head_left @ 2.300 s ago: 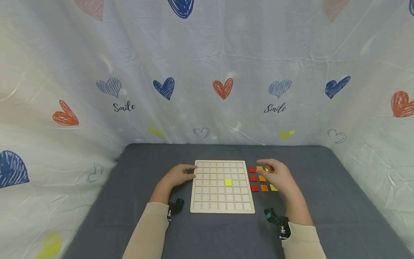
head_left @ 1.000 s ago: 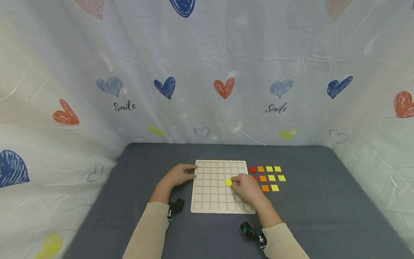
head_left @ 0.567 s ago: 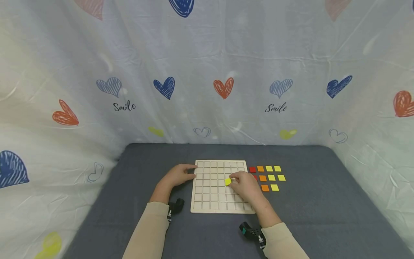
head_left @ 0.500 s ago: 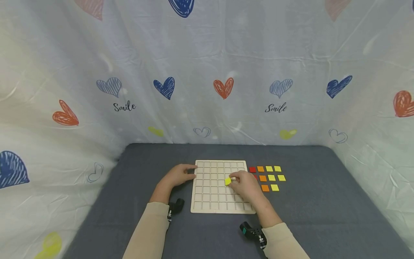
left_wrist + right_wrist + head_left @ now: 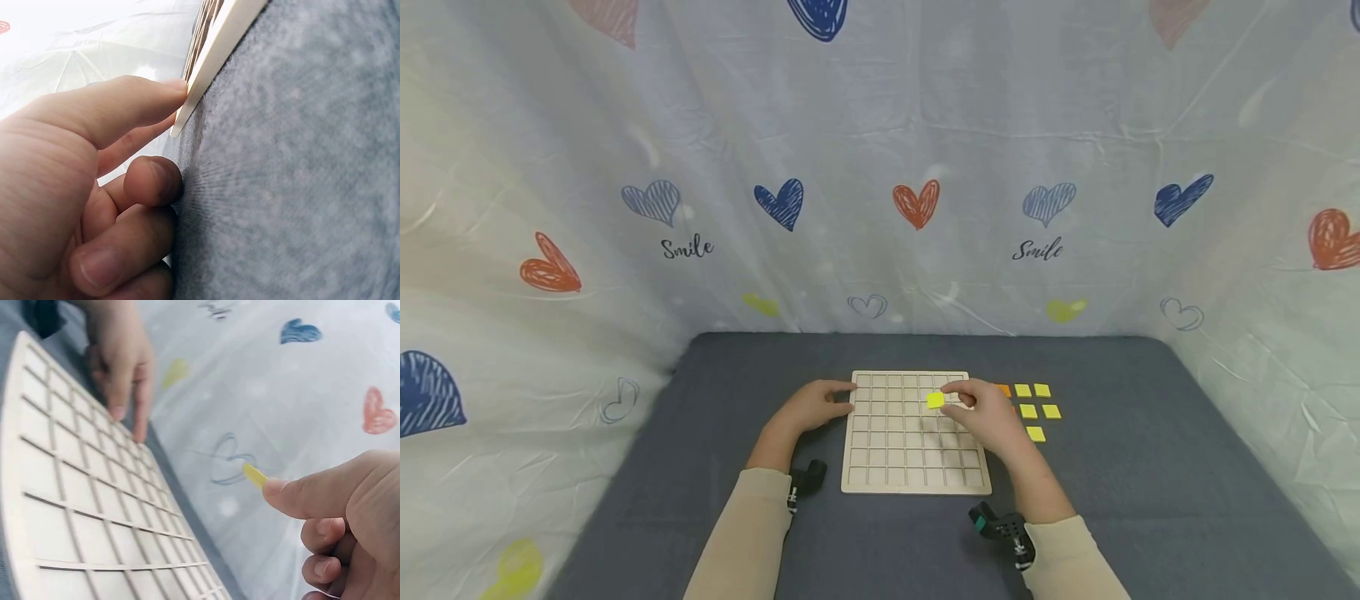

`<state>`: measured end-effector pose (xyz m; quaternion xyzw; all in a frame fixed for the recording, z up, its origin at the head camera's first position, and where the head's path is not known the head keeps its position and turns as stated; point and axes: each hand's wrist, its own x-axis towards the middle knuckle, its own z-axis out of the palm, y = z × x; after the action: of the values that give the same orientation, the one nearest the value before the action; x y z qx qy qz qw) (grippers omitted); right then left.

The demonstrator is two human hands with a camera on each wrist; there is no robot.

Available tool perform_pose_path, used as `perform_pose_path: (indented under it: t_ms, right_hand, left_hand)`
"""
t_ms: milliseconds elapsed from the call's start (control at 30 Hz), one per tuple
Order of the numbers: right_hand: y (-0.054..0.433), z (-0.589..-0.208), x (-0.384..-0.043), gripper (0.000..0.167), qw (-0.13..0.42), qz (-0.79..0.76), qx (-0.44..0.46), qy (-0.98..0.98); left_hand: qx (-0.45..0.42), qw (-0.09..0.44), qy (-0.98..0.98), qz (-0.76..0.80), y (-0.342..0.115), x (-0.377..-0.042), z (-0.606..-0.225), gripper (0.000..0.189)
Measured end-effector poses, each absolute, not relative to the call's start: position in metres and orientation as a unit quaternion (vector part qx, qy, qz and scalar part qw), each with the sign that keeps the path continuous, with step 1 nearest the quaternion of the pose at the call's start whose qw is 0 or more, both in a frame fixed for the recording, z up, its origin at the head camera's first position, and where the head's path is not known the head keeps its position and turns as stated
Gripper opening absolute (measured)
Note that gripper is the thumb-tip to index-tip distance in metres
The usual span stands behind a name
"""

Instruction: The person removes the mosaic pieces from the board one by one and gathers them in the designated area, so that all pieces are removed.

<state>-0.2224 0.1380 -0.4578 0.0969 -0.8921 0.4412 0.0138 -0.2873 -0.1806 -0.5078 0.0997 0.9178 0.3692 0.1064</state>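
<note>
My right hand [image 5: 992, 417] pinches a small yellow square tile [image 5: 935, 400] between thumb and fingers. The tile is raised over the right part of a pale wooden grid board [image 5: 877, 457], and the hand's shadow falls on the board's squares. In the right wrist view the tile [image 5: 253, 475] appears edge-on at the thumb tip. My left hand [image 5: 808, 408] touches the board's left edge with nearly straight thumb and index finger. Its other fingers [image 5: 122, 250] are curled beside the edge in the left wrist view.
Right of the board lie several yellow tiles [image 5: 1028, 412] in rows on the dark grey cloth [image 5: 880, 550]. An orange tile [image 5: 1003, 389] shows partly past my right hand, which hides the red tiles. A white curtain [image 5: 850, 125] printed with hearts surrounds the table.
My right hand has come from the tile rows to the yellow tile on the board, tilted it up and lifted it out of its square. The left hand has stayed put.
</note>
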Motion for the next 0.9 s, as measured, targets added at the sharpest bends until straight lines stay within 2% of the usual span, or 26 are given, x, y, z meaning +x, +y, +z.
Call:
perform_pose_path:
  t_ms: [533, 900]
  right_hand:
    - [0.194, -0.434, -0.22, 0.035, 0.042, 0.467, 0.06, -0.881]
    - [0.244, -0.435, -0.217, 0.04, 0.033, 0.449, 0.016, -0.893]
  left_hand:
    - [0.09, 0.109, 0.918, 0.372, -0.181, -0.288, -0.508, 0.048]
    - [0.083, 0.107, 0.921, 0.366, -0.179, -0.288, -0.51, 0.047]
